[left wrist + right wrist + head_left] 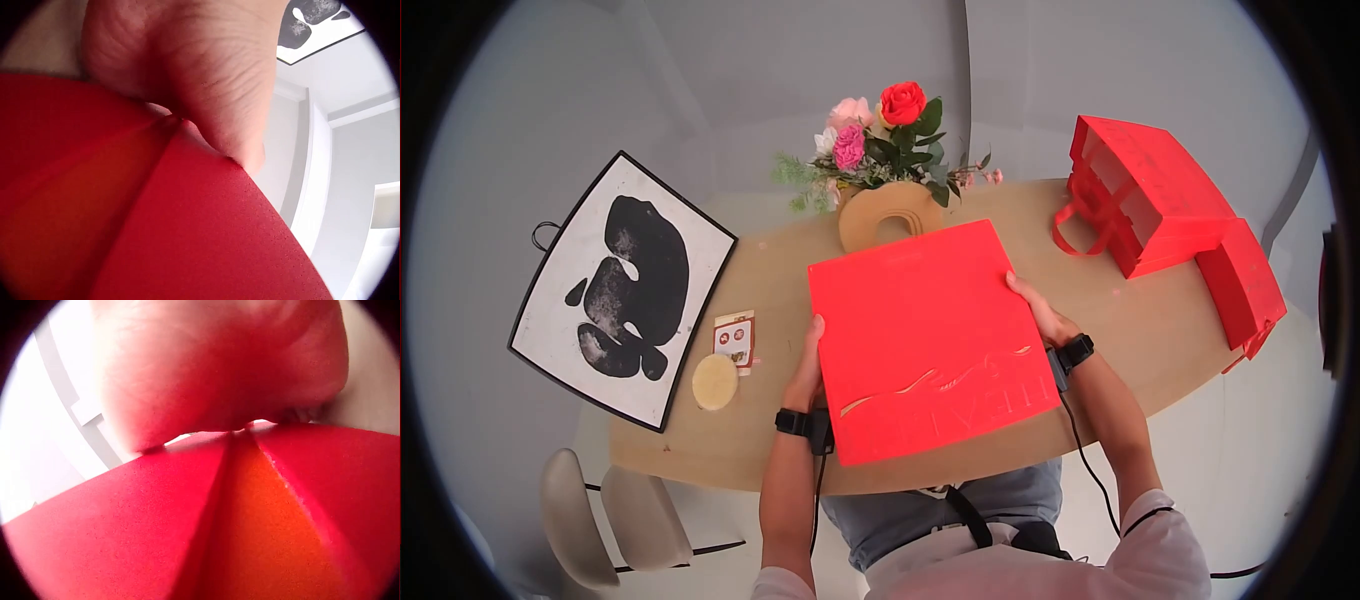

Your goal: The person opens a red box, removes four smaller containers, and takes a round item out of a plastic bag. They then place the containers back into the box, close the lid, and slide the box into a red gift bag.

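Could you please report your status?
Left grip, right grip: holding box by opposite sides. Box over table, raised or resting unclear. Vase partly hidden beyond.

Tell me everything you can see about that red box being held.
The red box looks like card, with a squarish, flat top. Gold wavy lines and faint lettering run near its closer edge; an orange strip shows between red faces. The left hand and right hand grip opposite sides, holding it askew over the table; contact with that is unclear.
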Available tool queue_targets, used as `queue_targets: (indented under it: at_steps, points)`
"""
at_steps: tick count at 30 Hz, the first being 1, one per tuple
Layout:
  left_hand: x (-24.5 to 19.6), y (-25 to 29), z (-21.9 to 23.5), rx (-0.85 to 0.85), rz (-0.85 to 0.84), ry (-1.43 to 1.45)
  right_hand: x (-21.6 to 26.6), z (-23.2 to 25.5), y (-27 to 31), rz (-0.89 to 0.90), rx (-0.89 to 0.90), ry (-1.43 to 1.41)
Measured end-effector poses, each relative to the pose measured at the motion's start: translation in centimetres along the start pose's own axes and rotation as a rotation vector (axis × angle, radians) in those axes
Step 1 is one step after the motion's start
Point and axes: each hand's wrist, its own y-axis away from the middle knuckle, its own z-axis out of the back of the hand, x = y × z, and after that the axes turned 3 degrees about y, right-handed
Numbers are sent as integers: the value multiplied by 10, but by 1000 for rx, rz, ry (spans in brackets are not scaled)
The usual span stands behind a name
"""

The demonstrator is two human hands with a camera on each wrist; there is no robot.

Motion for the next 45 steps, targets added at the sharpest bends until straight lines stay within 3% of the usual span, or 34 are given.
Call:
queue_targets:
  at_steps: [6,19,25,26,27,30,31,33,36,38,42,45]
  points:
    - [-2,6,-10,-50,15,-63,-3,-12,14,-10,-41,-13]
    - [4,8,-5,19,-20,-50,10,-24,24,-48,2,111]
    - [-8,18,-11,55,-22,-77,2,-5,-2,35,58,34]
    - [-12,22,-10,82,-21,-89,-6,11,-20,171,-28,167]
    - [-13,28,-7,80,-31,-98,-4,16,-29,309,-116,298]
    - [-13,69,3,53,-146,-208,8,24,-43,419,-101,402]
    - [-20,95,0,10,-133,-186,12,26,-45,426,-94,394]
    - [-18,142,-2,-86,-119,-152,17,32,-49,334,91,357]
    - [7,203,-15,-277,-127,-61,17,34,-51,277,129,328]
    - [40,234,1,-110,-86,204,20,31,-40,295,115,338]
    - [51,246,-61,-114,-28,313,6,37,-14,311,13,377]
    - [43,233,-90,-228,-32,240,-13,36,20,383,-86,320]
